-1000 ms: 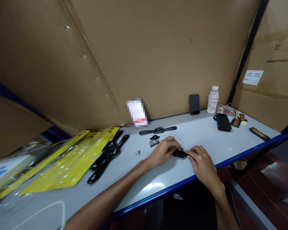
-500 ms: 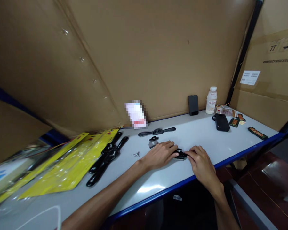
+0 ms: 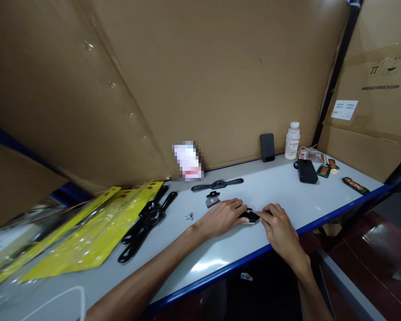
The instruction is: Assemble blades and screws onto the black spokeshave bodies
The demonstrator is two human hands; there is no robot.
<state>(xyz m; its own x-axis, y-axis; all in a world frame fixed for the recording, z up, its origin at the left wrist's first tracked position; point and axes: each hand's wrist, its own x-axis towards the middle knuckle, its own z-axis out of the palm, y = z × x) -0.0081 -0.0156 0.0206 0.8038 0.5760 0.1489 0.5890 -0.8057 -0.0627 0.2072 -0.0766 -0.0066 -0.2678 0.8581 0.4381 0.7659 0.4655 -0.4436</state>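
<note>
A black spokeshave (image 3: 251, 216) lies low over the table between my two hands. My left hand (image 3: 223, 216) is closed round its left side, the thumb along the near edge. The fingers of my right hand (image 3: 276, 223) are pinched together at its right side; the right handle is hidden behind them. Just beyond my left hand sit a flat grey blade (image 3: 213, 202) and a small black cap piece (image 3: 213, 194). Farther back lies another black spokeshave body (image 3: 218, 184). A silver wing screw (image 3: 189, 216) rests left of my left hand.
Several yellow blister cards (image 3: 96, 232) and black spokeshaves (image 3: 149, 221) cover the table's left side. Along the back stand a blurred white-and-red item (image 3: 187, 161), a black phone (image 3: 267, 147) and a white bottle (image 3: 292, 141). A black case (image 3: 307, 171) lies right, before small packets (image 3: 355, 185).
The view has shifted slightly. Both hands stay at the spokeshave, which appears turned a little, and the right fingertips have moved slightly along its right side.
</note>
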